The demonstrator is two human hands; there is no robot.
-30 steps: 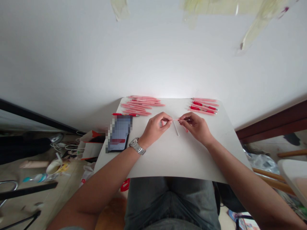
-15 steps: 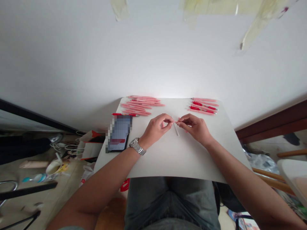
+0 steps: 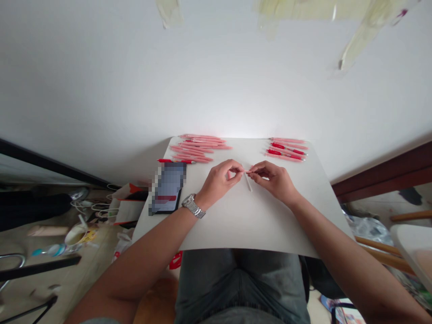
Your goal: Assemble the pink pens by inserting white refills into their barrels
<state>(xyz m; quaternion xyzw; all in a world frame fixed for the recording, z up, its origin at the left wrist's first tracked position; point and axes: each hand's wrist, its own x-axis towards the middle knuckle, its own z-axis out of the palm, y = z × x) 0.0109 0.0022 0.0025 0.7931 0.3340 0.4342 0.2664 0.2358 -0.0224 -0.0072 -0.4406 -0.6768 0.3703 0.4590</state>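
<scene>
Over the middle of the white table, my left hand and my right hand meet fingertip to fingertip. Both are closed in a pinch on a small thin pinkish piece, which looks like a pen part; its details are too small to make out. Just below the fingertips a slim white stick, like a pen refill, slants toward me. Several pink pens lie at the back left. Pink and red pens lie in a group at the back right.
A phone, its screen pixelated, lies at the table's left, with a red pen at its top edge. The white wall rises right behind the table. A box and cables sit low on the left.
Both hands keep almost the same place and pinch. Pink bits seen near the fingers earlier, beneath the right hand, no longer show clearly. The pens and phone have not moved.
</scene>
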